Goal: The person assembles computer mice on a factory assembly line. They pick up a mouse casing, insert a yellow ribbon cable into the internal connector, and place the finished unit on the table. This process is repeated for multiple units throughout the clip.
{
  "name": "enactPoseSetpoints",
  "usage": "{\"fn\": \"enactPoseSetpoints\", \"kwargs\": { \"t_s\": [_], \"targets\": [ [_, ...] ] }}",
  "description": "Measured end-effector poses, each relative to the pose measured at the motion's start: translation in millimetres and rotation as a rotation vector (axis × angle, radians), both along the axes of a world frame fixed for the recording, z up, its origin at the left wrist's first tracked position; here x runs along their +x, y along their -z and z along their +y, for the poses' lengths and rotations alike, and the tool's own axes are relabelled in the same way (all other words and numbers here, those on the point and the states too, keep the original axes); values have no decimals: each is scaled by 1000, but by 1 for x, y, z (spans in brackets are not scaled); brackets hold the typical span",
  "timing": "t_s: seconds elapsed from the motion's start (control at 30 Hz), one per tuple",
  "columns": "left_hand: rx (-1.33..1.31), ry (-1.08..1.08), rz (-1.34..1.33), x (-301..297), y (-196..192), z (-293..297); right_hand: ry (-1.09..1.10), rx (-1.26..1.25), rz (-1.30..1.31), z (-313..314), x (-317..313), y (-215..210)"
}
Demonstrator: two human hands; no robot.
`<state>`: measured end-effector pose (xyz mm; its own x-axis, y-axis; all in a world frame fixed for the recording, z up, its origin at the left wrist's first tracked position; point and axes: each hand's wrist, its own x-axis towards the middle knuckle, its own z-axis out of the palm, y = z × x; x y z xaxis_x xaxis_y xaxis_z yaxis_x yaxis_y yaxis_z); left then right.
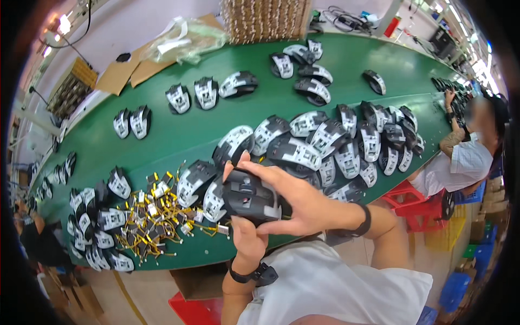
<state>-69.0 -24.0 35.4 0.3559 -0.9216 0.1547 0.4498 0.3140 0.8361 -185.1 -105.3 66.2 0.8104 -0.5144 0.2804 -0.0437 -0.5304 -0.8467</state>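
Close in front of me I hold a black computer mouse shell [250,196], its dark side with slots and small openings facing up. My right hand [303,197] wraps its right side, fingers reaching over the far end and thumb along the near edge. My left hand [249,241] grips it from below, thumb against the near edge; most of its fingers are hidden behind the shell. Left of my hands lies a pile of small battery packs [151,214] with yellow wires and white plugs. Several black-and-white mouse shells [336,146] are heaped just beyond and to the right.
The green bench [179,132] carries more shells in loose groups at left and far side. A plastic bag [187,40] lies on cardboard [122,73], beside a stack of patterned trays [265,21]. A co-worker [466,157] sits at the right near a red stool [417,203].
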Motion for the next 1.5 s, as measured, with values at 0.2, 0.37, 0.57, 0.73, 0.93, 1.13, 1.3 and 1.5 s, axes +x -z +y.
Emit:
{"fn": "enactPoseSetpoints", "kwargs": {
  "t_s": [0.2, 0.37, 0.57, 0.73, 0.93, 1.13, 1.3, 1.5],
  "targets": [
    [6, 160, -223, 28, 4, 9, 464, -408, 273, -154, -67, -38],
    [109, 85, -180, 50, 31, 37, 1001, -287, 838, -335, -213, 39],
    [152, -121, -221, 72, 38, 76, 885, -169, 1131, -403, -162, 51],
    [246, -144, -260, 76, 20, 74, 1079, -159, 784, -471, -130, 65],
    [324, -136, -364, 78, -3, 64, 946, -306, 768, -474, -82, 89],
    [234, -159, -270, 77, 30, 39, 690, -194, 809, -466, -105, 78],
    [185, -116, -397, 84, 16, 33, 693, -188, 763, -461, -126, 73],
    [163, -154, -388, 96, 15, 38, 719, -128, 794, -468, -104, 54]
  ]
}}
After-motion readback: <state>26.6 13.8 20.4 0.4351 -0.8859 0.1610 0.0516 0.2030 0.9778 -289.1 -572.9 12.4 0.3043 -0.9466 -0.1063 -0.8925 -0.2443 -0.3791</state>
